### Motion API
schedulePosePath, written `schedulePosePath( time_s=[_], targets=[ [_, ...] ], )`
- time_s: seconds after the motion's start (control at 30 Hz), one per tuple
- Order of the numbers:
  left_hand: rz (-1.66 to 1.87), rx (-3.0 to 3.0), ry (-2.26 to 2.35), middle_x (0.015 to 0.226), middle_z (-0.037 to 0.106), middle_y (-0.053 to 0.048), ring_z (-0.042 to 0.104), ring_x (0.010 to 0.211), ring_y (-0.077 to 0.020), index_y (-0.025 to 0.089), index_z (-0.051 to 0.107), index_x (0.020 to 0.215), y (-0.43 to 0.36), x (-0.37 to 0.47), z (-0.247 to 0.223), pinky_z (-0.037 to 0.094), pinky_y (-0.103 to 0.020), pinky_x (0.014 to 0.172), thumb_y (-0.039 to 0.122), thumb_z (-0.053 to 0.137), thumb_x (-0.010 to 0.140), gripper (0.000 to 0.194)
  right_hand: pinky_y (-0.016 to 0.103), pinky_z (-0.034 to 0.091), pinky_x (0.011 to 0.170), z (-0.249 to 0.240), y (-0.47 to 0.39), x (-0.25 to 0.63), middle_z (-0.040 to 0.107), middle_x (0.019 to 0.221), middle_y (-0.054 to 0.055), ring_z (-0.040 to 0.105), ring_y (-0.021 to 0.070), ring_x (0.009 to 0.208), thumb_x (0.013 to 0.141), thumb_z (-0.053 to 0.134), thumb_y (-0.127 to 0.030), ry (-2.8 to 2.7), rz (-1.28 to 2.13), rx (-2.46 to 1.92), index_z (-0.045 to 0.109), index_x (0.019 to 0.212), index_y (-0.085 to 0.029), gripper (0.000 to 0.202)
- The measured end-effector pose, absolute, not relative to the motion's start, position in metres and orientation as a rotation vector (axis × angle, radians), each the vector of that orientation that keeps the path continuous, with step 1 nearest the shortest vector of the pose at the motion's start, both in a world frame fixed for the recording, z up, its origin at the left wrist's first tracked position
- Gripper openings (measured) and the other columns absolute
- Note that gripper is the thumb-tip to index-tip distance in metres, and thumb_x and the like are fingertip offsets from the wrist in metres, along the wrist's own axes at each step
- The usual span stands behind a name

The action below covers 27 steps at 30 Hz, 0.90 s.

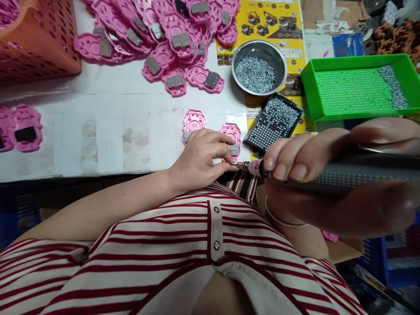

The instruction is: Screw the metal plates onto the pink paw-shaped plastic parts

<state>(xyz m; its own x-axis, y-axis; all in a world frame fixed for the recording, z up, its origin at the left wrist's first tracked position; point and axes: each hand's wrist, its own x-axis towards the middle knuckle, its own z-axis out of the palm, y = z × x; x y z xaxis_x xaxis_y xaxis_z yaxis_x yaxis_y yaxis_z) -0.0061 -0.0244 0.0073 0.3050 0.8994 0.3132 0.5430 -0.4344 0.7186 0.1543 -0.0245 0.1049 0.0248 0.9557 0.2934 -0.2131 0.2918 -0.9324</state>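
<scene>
My right hand [305, 166] is wrapped round a dark electric screwdriver [354, 173], which points left. Its bit [242, 166] reaches the fingertips of my left hand [206, 153]. The left thumb and index finger are pinched together at the bit's tip; anything small between them is hidden. Under the other left fingers lies a pink plastic casing half [231, 130] with a grey metal plate, at the table's front edge. Another pink casing half [194, 118] lies just left of it, partly covered by the left hand.
Many pink casings [179, 39] are heaped at the back. A steel bowl of screws [234, 65], a black perforated screw tray [259, 131] and a green tray [354, 116] stand on the right. An orange basket [49, 43] is back left, with more pink casings [28, 120] in front.
</scene>
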Motion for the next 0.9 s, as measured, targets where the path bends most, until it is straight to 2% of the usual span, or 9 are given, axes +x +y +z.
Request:
schedulePosePath(
  time_s=[0.13, 0.23, 0.4, 0.6, 0.67, 0.73, 0.77, 0.83, 0.9],
  targets=[
    [0.943, 2.087, 1.278, 0.112, 0.077, -0.002, 0.066, 0.104, -0.0204, 0.023, 0.070, 0.075, -0.024, -0.005, 0.005, 0.043, -0.040, 0.098, 0.027, 0.078, 0.085, 0.013, 0.032, 0.049, 0.053, 0.096, -0.025, 0.150, 0.055, 0.056, -0.005, 0.054, 0.0122, 0.050, 0.090, 0.064, -0.050, -1.085, 1.149, -0.746, 0.065, 0.080, -0.027, 0.026],
    [0.935, 2.111, 1.247, 0.111, 0.077, -0.002, 0.066, 0.102, -0.0194, 0.023, 0.069, 0.075, -0.022, -0.006, 0.004, 0.044, -0.039, 0.097, 0.029, 0.078, 0.085, 0.015, 0.034, 0.050, 0.054, 0.092, -0.026, 0.156, 0.060, 0.063, -0.005, 0.054, 0.0123, 0.053, 0.086, 0.071, -0.047, -1.136, 1.110, -0.733, 0.069, 0.086, -0.028, 0.019],
    [0.927, 2.145, 1.235, 0.113, 0.076, -0.004, 0.065, 0.104, -0.0195, 0.022, 0.069, 0.077, -0.020, -0.005, 0.004, 0.044, -0.038, 0.096, 0.031, 0.075, 0.088, 0.016, 0.034, 0.050, 0.053, 0.090, -0.027, 0.162, 0.062, 0.065, -0.006, 0.055, 0.0117, 0.054, 0.086, 0.072, -0.047, -1.172, 1.104, -0.752, 0.069, 0.091, -0.028, 0.020],
    [0.936, 2.133, 1.241, 0.113, 0.076, -0.003, 0.065, 0.103, -0.0201, 0.022, 0.068, 0.076, -0.020, -0.001, 0.003, 0.043, -0.038, 0.095, 0.032, 0.078, 0.086, 0.017, 0.035, 0.061, 0.064, 0.087, -0.027, 0.160, 0.062, 0.069, -0.006, 0.057, 0.0113, 0.057, 0.088, 0.070, -0.044, -1.192, 1.054, -0.764, 0.069, 0.099, -0.030, 0.018],
    [0.923, 2.138, 1.236, 0.113, 0.076, -0.003, 0.066, 0.104, -0.0206, 0.022, 0.068, 0.076, -0.020, 0.000, 0.004, 0.043, -0.039, 0.097, 0.033, 0.077, 0.087, 0.018, 0.036, 0.061, 0.063, 0.086, -0.026, 0.159, 0.060, 0.068, -0.006, 0.057, 0.0112, 0.057, 0.087, 0.070, -0.041, -1.189, 1.080, -0.736, 0.070, 0.097, -0.030, 0.015],
    [0.853, 2.183, 1.276, 0.120, 0.074, -0.005, 0.064, 0.110, -0.0241, 0.022, 0.071, 0.087, -0.020, -0.001, 0.004, 0.042, -0.042, 0.101, 0.039, 0.079, 0.085, 0.019, 0.034, 0.059, 0.058, 0.085, -0.024, 0.159, 0.059, 0.065, -0.006, 0.056, 0.0106, 0.055, 0.087, 0.071, -0.041, -1.169, 1.084, -0.696, 0.070, 0.095, -0.030, 0.014],
    [0.804, 2.216, 1.323, 0.126, 0.072, -0.008, 0.062, 0.115, -0.0274, 0.022, 0.071, 0.098, -0.019, -0.002, 0.003, 0.041, -0.046, 0.105, 0.045, 0.081, 0.082, 0.030, 0.033, 0.057, 0.056, 0.085, -0.024, 0.160, 0.058, 0.065, -0.007, 0.056, 0.0103, 0.054, 0.086, 0.071, -0.040, -1.162, 1.072, -0.695, 0.070, 0.094, -0.029, 0.014],
    [0.711, 2.281, 1.454, 0.139, 0.064, -0.014, 0.054, 0.127, -0.0357, 0.020, 0.066, 0.122, -0.018, -0.003, 0.001, 0.032, -0.056, 0.114, 0.057, 0.085, 0.072, 0.065, 0.031, 0.056, 0.056, 0.085, -0.024, 0.163, 0.059, 0.065, -0.007, 0.057, 0.0096, 0.055, 0.086, 0.071, -0.039, -1.147, 1.042, -0.718, 0.069, 0.094, -0.029, 0.013],
    [0.637, 2.340, 1.560, 0.146, 0.057, -0.018, 0.047, 0.136, -0.0418, 0.018, 0.061, 0.130, -0.016, -0.005, -0.003, 0.020, -0.066, 0.120, 0.065, 0.086, 0.066, 0.084, 0.030, 0.055, 0.059, 0.086, -0.023, 0.167, 0.060, 0.065, -0.008, 0.056, 0.0089, 0.056, 0.085, 0.072, -0.039, -1.133, 1.049, -0.778, 0.067, 0.094, -0.030, 0.014]
  ],
)
